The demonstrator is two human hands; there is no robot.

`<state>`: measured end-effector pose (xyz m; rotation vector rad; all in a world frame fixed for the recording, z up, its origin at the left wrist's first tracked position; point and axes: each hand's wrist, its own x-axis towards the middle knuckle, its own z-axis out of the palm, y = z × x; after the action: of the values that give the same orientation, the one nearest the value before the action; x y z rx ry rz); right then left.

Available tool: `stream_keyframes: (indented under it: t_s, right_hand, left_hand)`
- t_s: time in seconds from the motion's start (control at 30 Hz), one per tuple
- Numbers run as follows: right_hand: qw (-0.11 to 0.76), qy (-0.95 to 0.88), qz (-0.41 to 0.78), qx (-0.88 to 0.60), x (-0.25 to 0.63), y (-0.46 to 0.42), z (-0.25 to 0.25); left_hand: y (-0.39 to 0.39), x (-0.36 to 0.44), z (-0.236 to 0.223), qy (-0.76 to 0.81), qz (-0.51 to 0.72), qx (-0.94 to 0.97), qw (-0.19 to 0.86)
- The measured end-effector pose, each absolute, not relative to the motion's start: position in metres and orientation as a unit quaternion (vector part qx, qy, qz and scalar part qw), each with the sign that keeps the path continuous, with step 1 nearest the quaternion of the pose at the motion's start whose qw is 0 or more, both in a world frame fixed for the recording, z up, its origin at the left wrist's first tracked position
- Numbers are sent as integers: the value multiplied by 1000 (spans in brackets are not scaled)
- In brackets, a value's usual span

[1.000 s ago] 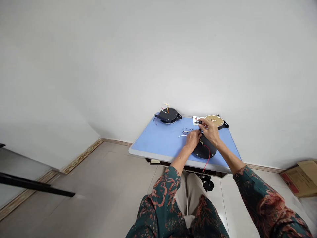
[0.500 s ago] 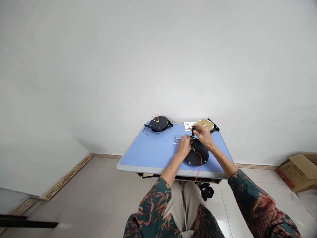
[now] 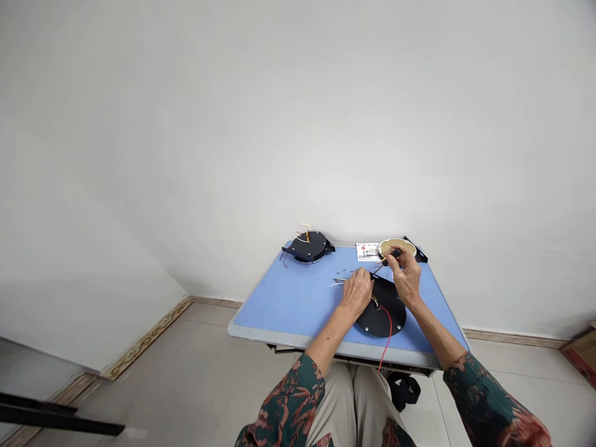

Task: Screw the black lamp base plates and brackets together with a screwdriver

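**Head view:** looking straight down on the action at a blue worktop (image 3: pixel 279 310) pushed up against a white wall (image 3: pixel 298 124).

**Left hand** (image 3: pixel 356 295)**:** fingers curled and bunched right over some thin pale wires (image 3: pixel 338 284) at the edge of the black round plate (image 3: pixel 384 320). Can't tell from here whether it's actually gripping them.

**Right hand** (image 3: pixel 405 273)**:** up and in, thumb and fingers pinched on a small black part (image 3: pixel 393 253), right above the near edge of a tan round disc (image 3: pixel 398 247).

**Between the hands:** nothing blocking, just a small gap, with the wires crossing the plate's far edge.

**Black round plate:** lying flat at the front of the worktop, right of centre, with a red wire (image 3: pixel 387 338) running off it and dropping over the front edge.

**Back edge of the worktop:** a second black round unit (image 3: pixel 310 246) with coloured wires at back left, a printed white card (image 3: pixel 367 251) beside the tan disc at back right.

**Mid worktop:** a short row of small metal screws (image 3: pixel 347 270), just beyond the left hand.

**Below the worktop:** the person's patterned green sleeves (image 3: pixel 288 403) and beige trousers (image 3: pixel 354 403).
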<state>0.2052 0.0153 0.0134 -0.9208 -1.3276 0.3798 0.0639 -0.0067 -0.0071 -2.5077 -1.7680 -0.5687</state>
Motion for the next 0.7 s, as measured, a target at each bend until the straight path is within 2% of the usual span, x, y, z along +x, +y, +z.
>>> stream_keyframes:
  t_s: [0.17, 0.23, 0.33, 0.43, 0.57, 0.7]
  right_hand:
    - [671, -555, 212, -443, 217, 21, -4]
    - [656, -558, 215, -460, 218, 21, -7]
    - [641, -571, 194, -475, 213, 18, -6]
    - [619, -601, 172, -475, 208, 14, -2]
    - [612, -601, 192, -477, 206, 12, 1]
    - [613, -594, 186, -486, 206, 11, 2]
  left_hand:
    - [-11, 11, 3, -618, -225, -752, 36]
    - [-9, -29, 4, -677, -184, -707, 83]
    - [-8, -86, 0, -742, -59, -653, 140]
    - [-12, -122, -9, -744, -25, -651, 148]
    - [-17, -126, -14, -738, 0, -654, 164]
    - [2, -86, -9, -645, -76, -746, 145]
